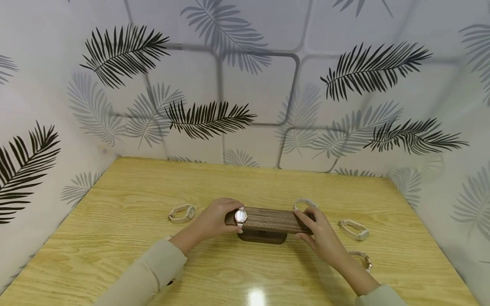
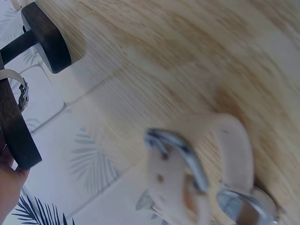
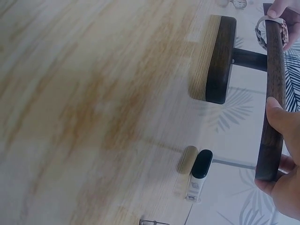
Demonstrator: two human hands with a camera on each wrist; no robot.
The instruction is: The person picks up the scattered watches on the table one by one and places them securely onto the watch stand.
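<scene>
A dark wooden watch stand (image 1: 269, 219) with a crossbar on a short post and a flat base (image 3: 221, 60) stands at mid-table. Near the bar's left end, a wristwatch (image 1: 240, 216) with a round face and pale strap goes around the bar. My left hand (image 1: 219, 216) grips that end, its fingertips close beside the watch. At the other end of the bar my right hand (image 1: 320, 233) holds on, thumb on one side and fingers on the opposite side, as the right wrist view also shows.
A pale-strapped watch (image 1: 181, 213) lies left of my left hand. Behind the bar's right end is a fitness band (image 3: 201, 164) with a dark oval face. Right of my right hand lie a white watch (image 1: 354, 230) and another watch (image 1: 367, 262) near my wrist. Patterned walls border the wooden table (image 1: 214, 272).
</scene>
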